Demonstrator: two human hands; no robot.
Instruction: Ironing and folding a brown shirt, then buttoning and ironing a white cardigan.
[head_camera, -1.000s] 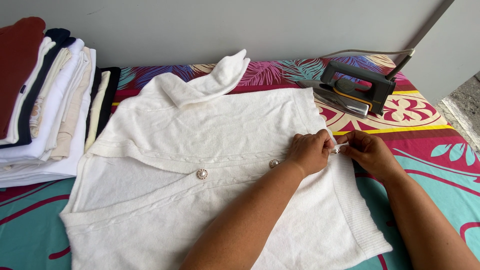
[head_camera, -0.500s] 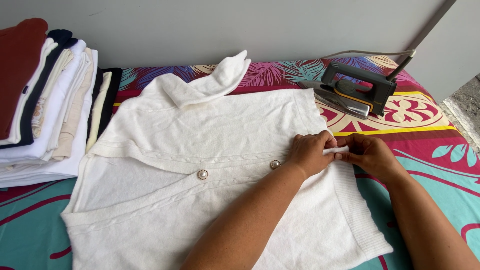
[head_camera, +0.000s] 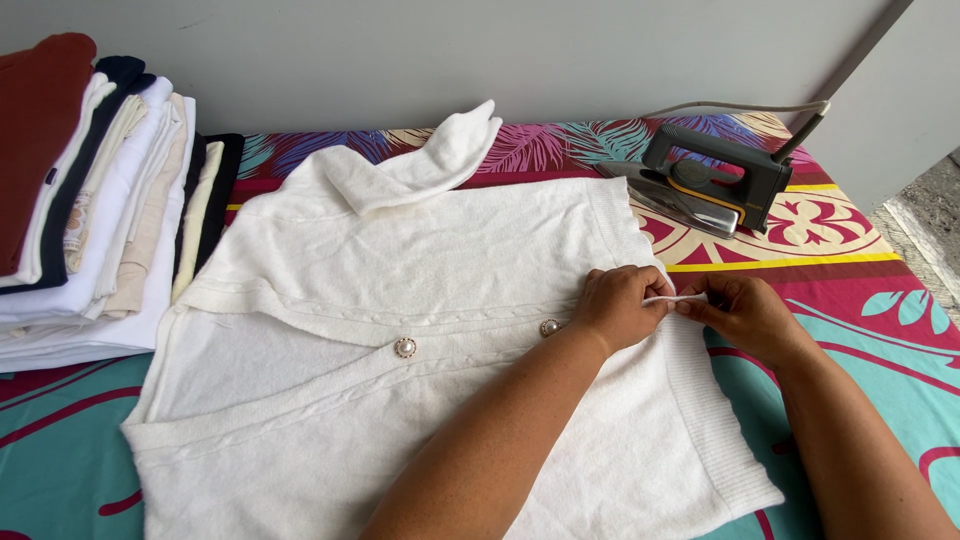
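A white knitted cardigan (head_camera: 400, 330) lies flat on the patterned cloth, with two round metal buttons (head_camera: 405, 347) along its front band and one sleeve folded up at the back. My left hand (head_camera: 618, 308) rests on the garment near its right edge, fingers pinching the fabric. My right hand (head_camera: 745, 312) is just beside it, pinching a small white strip of the same hem between them. Both hands meet at the cardigan's ribbed edge.
A dark grey iron (head_camera: 705, 185) rests on its side at the back right, its cord running off to the wall. A stack of folded clothes (head_camera: 90, 200) stands at the far left. The colourful leaf-patterned cloth (head_camera: 860, 300) covers the surface.
Both hands have stayed at the cardigan's right edge; the fingers have drawn closer together on the small white bit of hem. The garment has not shifted.
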